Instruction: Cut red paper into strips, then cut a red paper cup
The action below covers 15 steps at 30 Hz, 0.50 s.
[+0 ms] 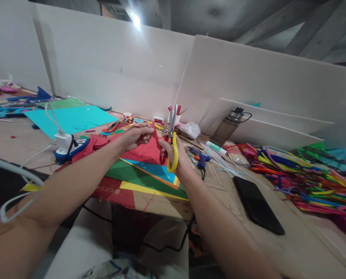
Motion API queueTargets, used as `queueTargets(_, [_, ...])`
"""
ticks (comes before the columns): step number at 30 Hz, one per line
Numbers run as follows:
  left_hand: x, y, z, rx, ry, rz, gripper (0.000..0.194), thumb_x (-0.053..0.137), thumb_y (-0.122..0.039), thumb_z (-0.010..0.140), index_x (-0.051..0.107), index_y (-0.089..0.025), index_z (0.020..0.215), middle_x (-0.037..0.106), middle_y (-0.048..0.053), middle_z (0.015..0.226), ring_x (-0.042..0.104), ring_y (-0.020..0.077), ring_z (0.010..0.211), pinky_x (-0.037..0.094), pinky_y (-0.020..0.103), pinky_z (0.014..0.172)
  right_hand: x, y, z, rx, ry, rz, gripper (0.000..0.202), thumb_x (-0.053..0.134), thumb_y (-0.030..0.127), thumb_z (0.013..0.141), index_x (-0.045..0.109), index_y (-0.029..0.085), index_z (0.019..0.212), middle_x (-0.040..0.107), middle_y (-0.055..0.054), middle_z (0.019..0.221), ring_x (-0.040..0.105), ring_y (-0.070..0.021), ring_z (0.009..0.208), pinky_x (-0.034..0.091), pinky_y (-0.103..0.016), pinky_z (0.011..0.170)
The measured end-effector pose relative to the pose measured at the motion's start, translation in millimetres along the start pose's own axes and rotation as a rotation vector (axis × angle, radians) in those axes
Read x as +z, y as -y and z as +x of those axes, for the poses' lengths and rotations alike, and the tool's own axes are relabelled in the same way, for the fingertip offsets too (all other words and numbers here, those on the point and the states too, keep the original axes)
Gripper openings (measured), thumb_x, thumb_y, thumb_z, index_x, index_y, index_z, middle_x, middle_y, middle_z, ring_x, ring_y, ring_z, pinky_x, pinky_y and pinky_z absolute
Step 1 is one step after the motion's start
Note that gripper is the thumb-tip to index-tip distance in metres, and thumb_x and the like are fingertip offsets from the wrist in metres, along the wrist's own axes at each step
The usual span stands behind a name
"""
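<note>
My left hand [139, 135] pinches a small piece of red paper [154, 131] between thumb and fingers. Close beside it, my right hand [169, 149] grips a pair of scissors [173, 155] by yellow handles, the metal blades pointing up and away from me. The right thumb and fingertips are near the lower end of the red piece; whether they touch it I cannot tell. Below both hands lies a red sheet [146, 153], on top of blue, orange, green and yellow sheets [149, 190].
On the right are a black phone [258, 205], a pile of colourful pipe cleaners [309, 174], a glue stick [216, 148], a blue glue gun [202, 159] and a bottle [226, 126]. To the left, a power strip [71, 151] with white cables stands near a cyan sheet [71, 120].
</note>
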State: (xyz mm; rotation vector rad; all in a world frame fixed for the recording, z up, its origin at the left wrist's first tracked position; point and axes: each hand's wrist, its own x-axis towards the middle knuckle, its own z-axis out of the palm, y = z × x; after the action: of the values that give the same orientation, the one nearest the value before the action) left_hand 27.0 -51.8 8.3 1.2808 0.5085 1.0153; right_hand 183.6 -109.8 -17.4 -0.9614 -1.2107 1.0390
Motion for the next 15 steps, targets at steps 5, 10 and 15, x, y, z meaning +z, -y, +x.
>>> queueTargets(5, [-7.2, -9.5, 4.2, 0.072, -0.199, -0.08, 0.018, 0.068, -0.016, 0.067, 0.051, -0.013, 0.062, 0.04, -0.005, 0.051, 0.037, 0.0026, 0.042, 0.024, 0.014, 0.037, -4.5, -2.4, 4.0, -0.056, 0.081, -0.304, 0.043, 0.055, 0.058, 0.081, 0.047, 0.021, 0.1, 0.053, 0.004, 0.066, 0.045, -0.0086, 0.048, 0.037, -0.02, 0.043])
queueTargets(10, [-16.1, -17.7, 7.7, 0.062, -0.275, -0.17, 0.012, 0.061, -0.012, 0.062, 0.05, -0.013, 0.059, 0.04, -0.006, 0.048, 0.034, 0.0013, 0.038, 0.016, 0.013, 0.033, -6.9, 4.0, -3.4, -0.109, 0.263, -0.578, 0.044, 0.054, 0.06, 0.082, 0.053, 0.019, 0.1, 0.06, -0.002, 0.078, 0.054, -0.0118, 0.061, 0.042, -0.023, 0.054])
queueTargets(15, [-17.9, -21.7, 7.6, 0.035, -0.325, -0.207, 0.014, 0.059, -0.013, 0.061, 0.046, -0.014, 0.056, 0.041, -0.005, 0.045, 0.032, 0.0011, 0.036, 0.015, 0.012, 0.032, -5.5, 8.7, -8.8, -0.045, 0.293, -0.641, 0.043, 0.049, 0.062, 0.085, 0.051, 0.02, 0.093, 0.059, -0.001, 0.073, 0.051, -0.0109, 0.055, 0.04, -0.022, 0.051])
